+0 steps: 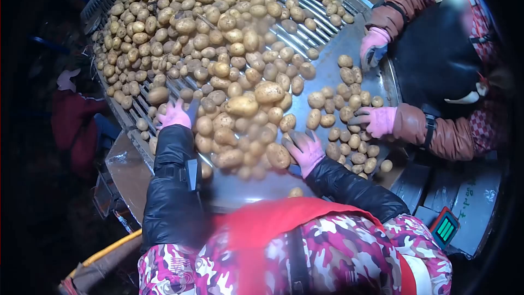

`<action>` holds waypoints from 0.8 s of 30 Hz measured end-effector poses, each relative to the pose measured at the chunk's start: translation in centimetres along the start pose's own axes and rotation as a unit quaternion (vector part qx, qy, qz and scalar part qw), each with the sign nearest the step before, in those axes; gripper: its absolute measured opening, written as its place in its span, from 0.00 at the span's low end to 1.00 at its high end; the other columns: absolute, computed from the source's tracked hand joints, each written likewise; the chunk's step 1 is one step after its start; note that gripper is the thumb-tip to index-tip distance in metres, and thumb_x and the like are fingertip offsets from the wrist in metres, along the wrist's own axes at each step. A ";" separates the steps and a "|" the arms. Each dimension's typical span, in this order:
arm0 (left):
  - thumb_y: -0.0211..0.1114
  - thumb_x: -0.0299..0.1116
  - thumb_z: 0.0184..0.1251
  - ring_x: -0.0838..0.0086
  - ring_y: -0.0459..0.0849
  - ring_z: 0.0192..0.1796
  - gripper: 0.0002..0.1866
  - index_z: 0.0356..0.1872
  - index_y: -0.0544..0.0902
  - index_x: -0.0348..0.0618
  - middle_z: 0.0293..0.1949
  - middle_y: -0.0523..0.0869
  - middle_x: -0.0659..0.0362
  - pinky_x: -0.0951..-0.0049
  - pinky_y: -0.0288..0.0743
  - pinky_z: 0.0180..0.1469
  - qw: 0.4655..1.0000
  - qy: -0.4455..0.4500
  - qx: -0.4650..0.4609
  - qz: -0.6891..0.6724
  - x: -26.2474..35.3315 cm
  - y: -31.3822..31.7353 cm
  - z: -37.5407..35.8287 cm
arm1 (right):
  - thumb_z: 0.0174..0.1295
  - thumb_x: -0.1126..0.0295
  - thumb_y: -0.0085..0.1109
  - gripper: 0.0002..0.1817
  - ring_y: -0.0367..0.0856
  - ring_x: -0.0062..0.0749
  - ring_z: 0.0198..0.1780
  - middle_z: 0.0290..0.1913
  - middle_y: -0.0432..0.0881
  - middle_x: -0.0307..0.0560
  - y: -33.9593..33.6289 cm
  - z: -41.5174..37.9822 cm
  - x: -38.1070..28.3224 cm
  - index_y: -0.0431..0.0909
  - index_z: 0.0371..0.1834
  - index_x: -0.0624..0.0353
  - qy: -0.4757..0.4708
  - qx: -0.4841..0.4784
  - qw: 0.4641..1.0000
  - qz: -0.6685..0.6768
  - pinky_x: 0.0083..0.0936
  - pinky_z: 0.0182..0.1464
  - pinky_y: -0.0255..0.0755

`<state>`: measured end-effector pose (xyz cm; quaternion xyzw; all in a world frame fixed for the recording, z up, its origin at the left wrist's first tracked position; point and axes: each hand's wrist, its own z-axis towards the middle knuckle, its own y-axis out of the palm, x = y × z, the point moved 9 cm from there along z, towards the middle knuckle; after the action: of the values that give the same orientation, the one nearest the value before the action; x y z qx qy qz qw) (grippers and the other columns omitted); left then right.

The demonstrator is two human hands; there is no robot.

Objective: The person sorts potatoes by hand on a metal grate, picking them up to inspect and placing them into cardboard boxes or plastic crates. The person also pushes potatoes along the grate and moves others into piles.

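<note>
Potatoes (pixel 242 105) heap across metal bars (pixel 300 35) and the counter (pixel 240 187). The left hand (pixel 175 116) has open fingers at the heap's edge; the right hand's (pixel 309 153) spread beside a large potato (pixel 278 156) (contact looks likely). Too hard a push could spill some over the near edge.

Bright light glares off the metal table's (pixel 248 186) near edge. Surroundings fall dark; the fisheye view bends outward, with hazy blur mid-table.

I see a smooth, shiny metal table (pixel 240 187), shiny metal bars (pixel 309 34) near its far edge, dull-skinned potatoes (pixel 242 105), plain brown cardboard (pixel 128 172) by its left edge, and shiny black cloth sleeves (pixel 173 186).
</note>
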<state>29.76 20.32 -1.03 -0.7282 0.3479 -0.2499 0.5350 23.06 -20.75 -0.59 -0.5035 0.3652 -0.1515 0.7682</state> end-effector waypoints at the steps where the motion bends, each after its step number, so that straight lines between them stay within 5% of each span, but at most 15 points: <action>1: 0.52 0.79 0.66 0.38 0.57 0.80 0.43 0.78 0.72 0.72 0.81 0.65 0.54 0.35 0.51 0.80 1.000 0.011 -0.013 0.000 0.0 0.6 -0.3 | 0.49 0.51 0.70 0.40 0.78 0.52 0.68 0.67 0.78 0.58 0.1 -0.2 -0.1 0.77 0.69 0.54 0.000 0.000 1.000 0.002 0.59 0.73 0.62; 3: 0.54 0.76 0.67 0.39 0.59 0.80 0.42 0.78 0.71 0.69 0.80 0.66 0.52 0.25 0.48 0.76 0.994 0.089 -0.039 -0.052 -0.2 2.1 -1.0 | 0.49 0.49 0.72 0.44 0.75 0.52 0.70 0.69 0.77 0.57 1.2 -0.7 0.2 0.74 0.72 0.53 0.004 0.000 1.000 -0.018 0.61 0.74 0.60; 5: 0.56 0.75 0.66 0.39 0.56 0.81 0.42 0.78 0.71 0.70 0.80 0.68 0.53 0.25 0.48 0.77 0.987 0.159 -0.033 -0.018 0.9 3.9 -2.0 | 0.49 0.49 0.75 0.50 0.73 0.51 0.73 0.69 0.76 0.56 1.3 -1.0 -0.1 0.69 0.78 0.53 0.010 0.000 1.000 -0.020 0.63 0.77 0.56; 8: 0.63 0.72 0.64 0.40 0.49 0.83 0.41 0.75 0.75 0.68 0.79 0.69 0.55 0.20 0.48 0.76 0.988 0.147 0.011 -0.048 3.4 0.9 -10.9 | 0.49 0.49 0.72 0.46 0.72 0.54 0.72 0.71 0.75 0.57 0.4 -0.8 -0.5 0.72 0.75 0.50 0.020 0.012 1.000 0.005 0.60 0.76 0.59; 9: 0.62 0.72 0.66 0.28 0.49 0.81 0.41 0.79 0.68 0.74 0.82 0.64 0.57 0.29 0.46 0.81 0.992 0.127 -0.001 -0.016 3.9 0.5 -12.7 | 0.49 0.50 0.71 0.43 0.71 0.55 0.72 0.73 0.73 0.57 0.3 -0.9 -0.6 0.74 0.73 0.49 0.027 0.020 0.999 0.017 0.58 0.75 0.60; 12: 0.64 0.69 0.64 0.36 0.53 0.81 0.43 0.76 0.74 0.59 0.79 0.67 0.54 0.25 0.47 0.78 0.984 0.152 0.061 -0.069 3.0 0.9 -15.4 | 0.48 0.55 0.71 0.43 0.69 0.59 0.73 0.74 0.72 0.58 -1.0 -0.6 -1.3 0.74 0.73 0.50 0.062 -0.027 0.993 0.098 0.58 0.76 0.59; 16: 0.64 0.69 0.65 0.34 0.55 0.81 0.45 0.78 0.71 0.55 0.81 0.63 0.49 0.24 0.46 0.78 0.978 0.192 0.065 -0.048 1.9 2.8 -18.5 | 0.49 0.61 0.71 0.41 0.66 0.61 0.76 0.75 0.70 0.59 -4.5 2.4 -6.5 0.74 0.72 0.51 -0.081 -0.043 0.990 0.106 0.59 0.78 0.56; 21: 0.71 0.63 0.62 0.40 0.57 0.82 0.42 0.75 0.74 0.58 0.81 0.58 0.43 0.22 0.42 0.78 0.967 0.240 0.084 0.006 2.6 6.4 -21.7 | 0.65 0.52 0.65 0.30 0.70 0.56 0.76 0.71 0.76 0.57 -1.5 9.1 -12.1 0.79 0.67 0.56 -0.210 -0.048 0.976 0.034 0.62 0.78 0.55; 22: 0.73 0.62 0.60 0.41 0.56 0.82 0.43 0.75 0.74 0.57 0.81 0.58 0.43 0.22 0.43 0.78 0.965 0.249 0.084 0.008 2.8 6.8 -21.7 | 0.65 0.50 0.65 0.31 0.70 0.54 0.77 0.70 0.78 0.56 1.0 10.9 -11.8 0.78 0.68 0.55 -0.203 -0.101 0.972 0.055 0.60 0.79 0.54; 23: 0.73 0.62 0.59 0.42 0.56 0.82 0.44 0.76 0.73 0.57 0.81 0.58 0.43 0.22 0.43 0.78 0.967 0.239 0.091 0.015 2.5 7.2 -21.3 | 0.55 0.55 0.69 0.30 0.72 0.56 0.72 0.66 0.79 0.56 3.4 13.1 -11.1 0.81 0.61 0.54 -0.148 -0.172 0.973 0.042 0.58 0.75 0.60; 24: 0.73 0.62 0.59 0.42 0.56 0.82 0.44 0.76 0.73 0.58 0.81 0.58 0.43 0.22 0.43 0.78 0.968 0.231 0.096 0.021 2.4 7.6 -21.1 | 0.55 0.54 0.69 0.30 0.72 0.56 0.72 0.67 0.78 0.56 2.8 14.9 -10.9 0.81 0.62 0.55 -0.158 -0.127 0.979 0.034 0.58 0.75 0.59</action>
<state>13.86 4.29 -1.90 -0.5883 0.4515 -0.4325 0.5129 25.78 -3.11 4.80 -0.6018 0.2723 0.0033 0.7508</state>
